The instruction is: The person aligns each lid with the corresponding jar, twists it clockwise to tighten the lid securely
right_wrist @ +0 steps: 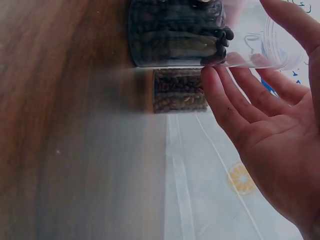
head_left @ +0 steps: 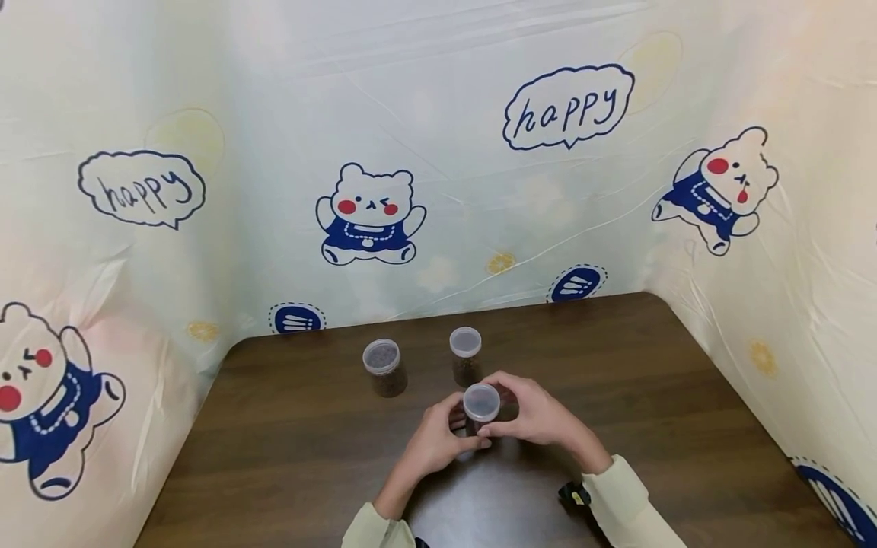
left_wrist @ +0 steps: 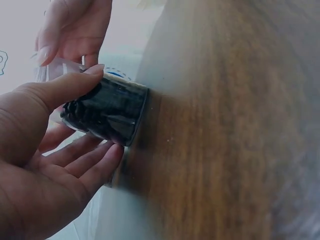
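Note:
Both hands surround a clear plastic jar (head_left: 482, 402) with a translucent lid, at the front of three jars. Black, bean-like pieces fill its lower part (right_wrist: 175, 37), and its base meets the tabletop. My left hand (head_left: 433, 440) holds the jar's body, thumb on the near side and fingers curved round the other, as the left wrist view shows. From the other side my right hand (head_left: 537, 411) holds the jar higher up, with its thumb by the lid. In the left wrist view the right hand (left_wrist: 80, 30) is partly hidden behind the jar.
Just behind stands a second lidded jar (head_left: 467, 358) of brown beans (right_wrist: 177, 90). A third lidded jar (head_left: 385, 369) with dark contents is to the left. The dark wooden table (head_left: 288, 449) ends at a printed cloth curtain (head_left: 452, 167) on the back and sides.

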Available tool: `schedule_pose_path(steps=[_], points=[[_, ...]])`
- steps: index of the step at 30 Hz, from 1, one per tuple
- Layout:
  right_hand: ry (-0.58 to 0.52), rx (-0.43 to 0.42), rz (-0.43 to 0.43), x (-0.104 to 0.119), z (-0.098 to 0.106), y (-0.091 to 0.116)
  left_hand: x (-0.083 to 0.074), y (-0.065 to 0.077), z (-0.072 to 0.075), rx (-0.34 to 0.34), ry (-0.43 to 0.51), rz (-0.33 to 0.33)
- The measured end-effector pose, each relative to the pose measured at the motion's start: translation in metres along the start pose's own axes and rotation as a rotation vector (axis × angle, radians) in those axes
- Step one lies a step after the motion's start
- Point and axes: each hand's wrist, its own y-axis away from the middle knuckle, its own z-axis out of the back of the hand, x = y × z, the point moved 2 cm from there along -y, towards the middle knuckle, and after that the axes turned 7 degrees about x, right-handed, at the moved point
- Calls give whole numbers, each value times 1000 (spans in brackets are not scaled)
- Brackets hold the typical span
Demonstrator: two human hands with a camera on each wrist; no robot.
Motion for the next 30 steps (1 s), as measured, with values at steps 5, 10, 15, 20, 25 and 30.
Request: schedule_pose_path(steps=[5,10,15,20,25,30], points=[[12,-1,9,0,3,0,-4,-2,1,2,2,-21],[22,-11,17,1,6,-1,-7,-3,3,18,25,-33],[12,-27,18,3,11,-2,-10,-7,6,27,64,-48],[3,-46,18,6,17,-3,-14,-12,8,20,47,-66],[-5,-65,15,6,23,-2,-18,-16,7,10,24,-60],[5,-85,5,3,30,-1,-23,-23,5,3,17,-73]])
